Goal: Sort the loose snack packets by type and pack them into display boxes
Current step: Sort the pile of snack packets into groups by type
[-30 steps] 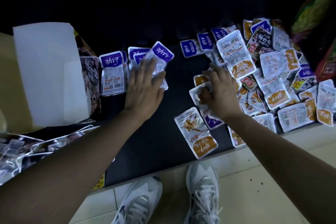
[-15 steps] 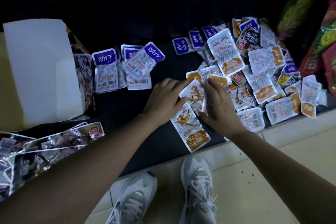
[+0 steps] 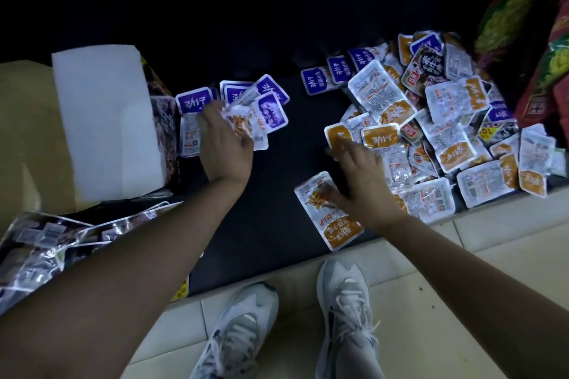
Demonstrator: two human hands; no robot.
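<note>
Left hand (image 3: 226, 148) hovered over the purple packets (image 3: 194, 103), blurred; whether it gripped one I could not tell. Right hand (image 3: 361, 184) lay spread flat, thumb on an orange packet (image 3: 338, 228).

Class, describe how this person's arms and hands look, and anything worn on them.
Left forearm and right forearm are bare; no sleeve shows. The left hand and right hand are ungloved, with no ring, watch or bracelet visible, though the picture is dim.
</note>
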